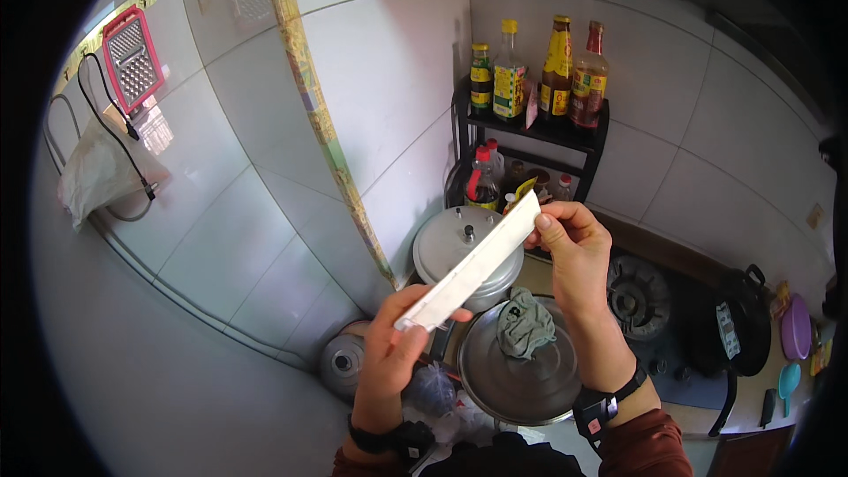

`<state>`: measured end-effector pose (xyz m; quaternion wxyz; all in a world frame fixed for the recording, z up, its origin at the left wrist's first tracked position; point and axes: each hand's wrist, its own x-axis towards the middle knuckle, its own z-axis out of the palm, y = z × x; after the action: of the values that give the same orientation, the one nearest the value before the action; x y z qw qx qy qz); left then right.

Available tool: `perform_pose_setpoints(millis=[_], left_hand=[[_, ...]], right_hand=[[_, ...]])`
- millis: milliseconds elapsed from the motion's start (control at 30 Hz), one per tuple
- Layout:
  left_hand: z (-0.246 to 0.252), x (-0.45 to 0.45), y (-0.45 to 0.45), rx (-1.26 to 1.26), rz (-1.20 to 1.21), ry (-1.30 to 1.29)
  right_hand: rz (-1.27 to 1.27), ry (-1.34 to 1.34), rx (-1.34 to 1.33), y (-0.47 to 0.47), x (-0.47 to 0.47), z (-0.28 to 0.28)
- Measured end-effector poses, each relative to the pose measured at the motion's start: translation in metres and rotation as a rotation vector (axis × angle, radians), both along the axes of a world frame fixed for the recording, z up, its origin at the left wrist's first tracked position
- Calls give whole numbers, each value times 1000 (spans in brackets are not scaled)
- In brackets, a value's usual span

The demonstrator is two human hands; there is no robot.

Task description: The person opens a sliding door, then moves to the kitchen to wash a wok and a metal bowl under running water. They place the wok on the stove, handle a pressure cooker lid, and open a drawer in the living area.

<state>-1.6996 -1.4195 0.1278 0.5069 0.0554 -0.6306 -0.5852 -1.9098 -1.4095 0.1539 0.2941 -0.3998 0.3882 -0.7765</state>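
A long, narrow white strip (478,265), perhaps plastic or folded card, slants across the middle of the view in both hands. My left hand (399,338) grips its lower end, with the thumb on the near face and fingers behind. At the upper end, my right hand (571,245) pinches it between thumb and fingers. Behind the strip stands an aluminium pressure cooker (457,228), partly covered by it. Below lies a large round metal lid (477,371) with a crumpled grey-green cloth (527,323) on top.
A black rack (530,126) holds several sauce bottles (509,79) in the corner. To the right are a gas burner (633,298), a black wok (748,318), a purple basin (795,328) and a turquoise scoop (788,377). A grater (132,59) hangs on the left wall.
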Motion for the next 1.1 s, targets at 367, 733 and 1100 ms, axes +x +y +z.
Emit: perform_pose_setpoints(millis=[367,733,1100], left_hand=[[-23,-43,93,767,-260,188],[-38,17,238,717,282,192],[-72,129,462,753,513,772]], right_hand=[[-74,866,-164,39,13,-20],[407,757,-194,149,38,-55],[1012,921,-366,304,196,-81]])
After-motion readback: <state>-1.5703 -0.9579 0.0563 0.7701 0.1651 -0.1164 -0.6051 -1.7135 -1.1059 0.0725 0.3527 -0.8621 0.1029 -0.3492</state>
